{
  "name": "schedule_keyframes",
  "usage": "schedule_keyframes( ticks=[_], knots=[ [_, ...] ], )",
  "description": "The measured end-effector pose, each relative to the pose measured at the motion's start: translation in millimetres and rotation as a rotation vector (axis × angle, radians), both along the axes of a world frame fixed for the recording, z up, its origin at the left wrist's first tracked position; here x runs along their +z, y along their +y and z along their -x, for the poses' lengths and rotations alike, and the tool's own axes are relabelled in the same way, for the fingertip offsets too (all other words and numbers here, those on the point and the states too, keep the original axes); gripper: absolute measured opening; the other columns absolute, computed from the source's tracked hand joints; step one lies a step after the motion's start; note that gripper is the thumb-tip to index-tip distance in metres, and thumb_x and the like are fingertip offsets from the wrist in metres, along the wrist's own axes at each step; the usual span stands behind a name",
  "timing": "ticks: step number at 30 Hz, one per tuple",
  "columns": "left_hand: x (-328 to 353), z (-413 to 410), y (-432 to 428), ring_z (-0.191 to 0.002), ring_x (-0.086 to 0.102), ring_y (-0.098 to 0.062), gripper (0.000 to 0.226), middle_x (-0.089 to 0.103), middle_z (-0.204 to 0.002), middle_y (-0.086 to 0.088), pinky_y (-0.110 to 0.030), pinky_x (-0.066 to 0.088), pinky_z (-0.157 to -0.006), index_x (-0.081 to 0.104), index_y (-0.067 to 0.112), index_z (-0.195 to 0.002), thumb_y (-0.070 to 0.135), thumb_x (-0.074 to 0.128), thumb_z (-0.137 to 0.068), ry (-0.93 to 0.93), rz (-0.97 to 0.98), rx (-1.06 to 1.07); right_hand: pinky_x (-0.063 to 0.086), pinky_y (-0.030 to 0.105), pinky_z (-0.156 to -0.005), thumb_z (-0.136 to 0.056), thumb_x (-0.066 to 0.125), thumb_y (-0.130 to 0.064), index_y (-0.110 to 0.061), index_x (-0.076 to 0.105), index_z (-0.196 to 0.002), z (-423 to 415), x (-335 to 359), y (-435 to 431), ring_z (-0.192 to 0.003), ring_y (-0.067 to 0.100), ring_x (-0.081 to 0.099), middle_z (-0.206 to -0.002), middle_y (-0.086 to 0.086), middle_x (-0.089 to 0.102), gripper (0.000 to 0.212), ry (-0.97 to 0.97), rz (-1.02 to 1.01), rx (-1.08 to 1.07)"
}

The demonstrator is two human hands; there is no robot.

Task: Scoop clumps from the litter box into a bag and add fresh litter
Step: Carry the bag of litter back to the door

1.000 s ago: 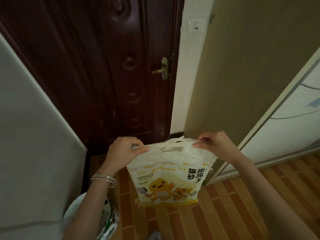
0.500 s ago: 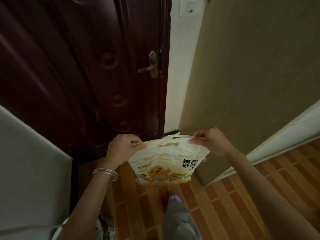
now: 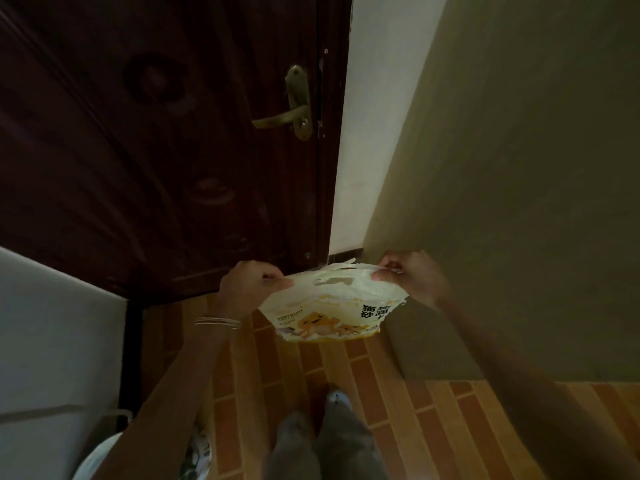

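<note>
I hold a white and yellow cat litter bag with cartoon cats printed on it, up in the air before me above the floor. My left hand pinches the bag's top edge at its left corner. My right hand pinches the top edge at its right corner. The top strip with its cut-out handle is stretched between the two hands. No litter box or scoop is in view.
A dark wooden door with a brass handle stands ahead. A white surface is at left, a beige wall at right. A patterned round container sits at lower left on the brick-pattern floor. My legs are below.
The view has tilted down and moved nearer the door; my legs and feet have come into view. Both hands still hold the bag's top corners, the bag a little higher and flatter.
</note>
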State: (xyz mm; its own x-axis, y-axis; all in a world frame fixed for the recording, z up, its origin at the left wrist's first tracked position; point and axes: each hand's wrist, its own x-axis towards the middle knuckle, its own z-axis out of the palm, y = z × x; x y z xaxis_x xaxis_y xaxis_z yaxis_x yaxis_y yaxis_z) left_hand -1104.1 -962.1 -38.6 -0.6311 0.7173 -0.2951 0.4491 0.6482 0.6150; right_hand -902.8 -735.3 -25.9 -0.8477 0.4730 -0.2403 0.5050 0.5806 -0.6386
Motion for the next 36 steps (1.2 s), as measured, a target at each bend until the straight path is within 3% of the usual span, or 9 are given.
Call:
schedule_keyframes(
  ticks=[3,8,16,23,26,31,36],
  knots=[
    [-34.1,15.0,22.8,-0.078,0.062,-0.009,0.019,0.064,-0.073,0.015,-0.029,0.043,-0.069,0.064,0.04,-0.065,0.057,0.067,-0.073,-0.011,0.024,0.015,0.047,0.036,-0.072,-0.076,0.069,-0.042,-0.036,0.064,-0.074,17.0,-36.1,21.2,-0.08,0.011,0.062,-0.081,-0.01,0.068,0.008,-0.023,0.033,-0.019],
    [-113.5,39.2,60.8,-0.08,0.058,-0.009,0.017,0.061,-0.074,0.015,-0.028,0.041,-0.073,0.074,0.027,-0.083,0.043,0.069,-0.079,0.041,-0.004,0.05,0.042,0.033,-0.069,-0.079,0.069,-0.036,-0.031,0.064,-0.075,43.9,-111.7,50.1,-0.077,0.01,0.057,-0.073,-0.013,0.06,0.007,-0.028,0.015,-0.068],
    [-283.3,64.5,108.1,-0.086,0.062,-0.013,0.018,0.07,-0.088,0.01,-0.036,0.049,-0.08,0.073,0.028,-0.083,0.045,0.068,-0.079,0.045,-0.019,0.068,0.039,0.028,-0.067,-0.079,0.069,-0.038,-0.021,0.068,-0.089,74.4,-284.2,85.7,-0.086,0.015,0.06,-0.091,0.0,0.069,0.019,-0.029,0.002,-0.221],
    [-403.0,94.0,151.3,-0.087,0.061,-0.012,0.021,0.07,-0.093,0.009,-0.027,0.038,-0.071,0.074,0.027,-0.088,0.045,0.066,-0.081,0.084,-0.029,0.091,0.038,0.028,-0.066,-0.081,0.065,-0.041,-0.019,0.068,-0.096,112.3,-407.9,119.9,-0.093,0.02,0.063,-0.097,0.002,0.071,0.027,-0.03,-0.051,-0.302],
    [-445.2,104.8,165.9,-0.088,0.062,-0.015,0.023,0.071,-0.094,0.007,-0.027,0.039,-0.071,0.074,0.027,-0.09,0.046,0.067,-0.08,0.077,-0.012,0.108,0.045,0.032,-0.072,-0.081,0.065,-0.043,-0.021,0.068,-0.097,124.0,-452.7,132.1,-0.095,0.021,0.062,-0.099,0.002,0.07,0.027,-0.051,-0.053,-0.327],
    [-495.5,118.3,189.3,-0.091,0.062,-0.02,0.025,0.07,-0.096,0.003,-0.028,0.042,-0.072,0.074,0.025,-0.091,0.046,0.067,-0.08,0.073,-0.042,0.158,0.043,0.032,-0.068,-0.084,0.06,-0.047,-0.023,0.066,-0.098,139.1,-505.6,148.0,-0.09,0.024,0.062,-0.095,0.005,0.069,0.028,-0.078,-0.101,-0.37],
    [-508.8,134.3,209.2,-0.093,0.062,-0.024,0.023,0.069,-0.099,-0.002,-0.035,0.047,-0.077,0.074,0.02,-0.091,0.04,0.068,-0.081,0.115,-0.16,0.198,0.048,0.032,-0.072,-0.084,0.063,-0.041,-0.018,0.066,-0.099,163.0,-509.1,164.6,-0.088,0.018,0.06,-0.094,0.0,0.067,0.027,-0.002,-0.148,-0.355]
  ],
)
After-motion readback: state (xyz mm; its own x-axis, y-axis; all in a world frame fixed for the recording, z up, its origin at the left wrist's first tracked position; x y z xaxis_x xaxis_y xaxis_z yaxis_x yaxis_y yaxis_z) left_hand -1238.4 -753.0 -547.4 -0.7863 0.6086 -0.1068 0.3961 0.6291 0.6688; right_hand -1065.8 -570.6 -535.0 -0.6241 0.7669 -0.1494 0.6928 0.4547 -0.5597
